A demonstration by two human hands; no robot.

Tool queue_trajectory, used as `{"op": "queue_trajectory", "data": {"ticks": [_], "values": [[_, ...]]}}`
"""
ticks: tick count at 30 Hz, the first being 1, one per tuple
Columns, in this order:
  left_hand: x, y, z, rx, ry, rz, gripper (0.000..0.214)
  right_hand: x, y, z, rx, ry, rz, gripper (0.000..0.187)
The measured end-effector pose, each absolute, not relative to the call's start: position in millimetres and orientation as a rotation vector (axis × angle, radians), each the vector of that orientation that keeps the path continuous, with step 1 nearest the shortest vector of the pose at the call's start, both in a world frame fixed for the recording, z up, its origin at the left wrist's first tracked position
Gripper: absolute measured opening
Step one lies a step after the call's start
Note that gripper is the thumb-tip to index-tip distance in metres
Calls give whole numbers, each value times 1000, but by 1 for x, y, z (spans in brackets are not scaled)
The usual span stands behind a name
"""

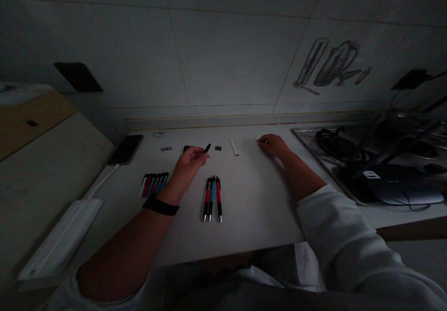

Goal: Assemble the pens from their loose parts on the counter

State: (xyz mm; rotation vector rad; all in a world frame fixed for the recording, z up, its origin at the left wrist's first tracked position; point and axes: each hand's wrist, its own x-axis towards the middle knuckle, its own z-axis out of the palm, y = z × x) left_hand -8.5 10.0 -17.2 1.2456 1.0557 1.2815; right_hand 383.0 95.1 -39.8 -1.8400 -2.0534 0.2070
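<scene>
My left hand (188, 162) is raised a little over the white counter (258, 208), its fingers pinched round a small black pen part (207, 148). My right hand (274, 144) rests farther back on the counter, fingers closed on a thin pale piece (262, 141) that I cannot name. Three assembled pens (213, 198), red and blue with black grips, lie side by side between my arms. A row of several pen barrels (154, 184) lies to the left of my left hand. Small piles of black parts (218, 148) and springs (166, 148) sit along the back.
A white strip (234, 146) lies near the back wall. A dark phone (126, 149) with a white cable lies at the left, near a white power strip (59, 239). A gas hob (380, 166) with a dark lid fills the right side.
</scene>
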Motion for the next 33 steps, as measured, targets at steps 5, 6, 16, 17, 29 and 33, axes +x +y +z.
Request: {"op": "queue_trajectory", "data": {"ticks": [5, 6, 16, 17, 29, 33], "values": [[-9, 11, -20, 1262, 1065, 1259, 35, 385, 97, -42, -1855, -2055, 192, 20], [-9, 12, -20, 1265, 1062, 1259, 36, 385, 97, -42, -1858, -2057, 188, 20], [-11, 12, -22, 1324, 1067, 1253, 33, 383, 88, -28, -1887, -2036, 128, 22], [-11, 12, -22, 1355, 1069, 1261, 32, 381, 86, -22, -1881, -2004, 102, 23], [-6, -3, -16, 2044, 1110, 1201, 11, 224, 1, 1, -1262, -2026, 834, 31], [-5, -3, -15, 2030, 1110, 1184, 18, 211, -3, -9, -1180, -1931, 1040, 27]]}}
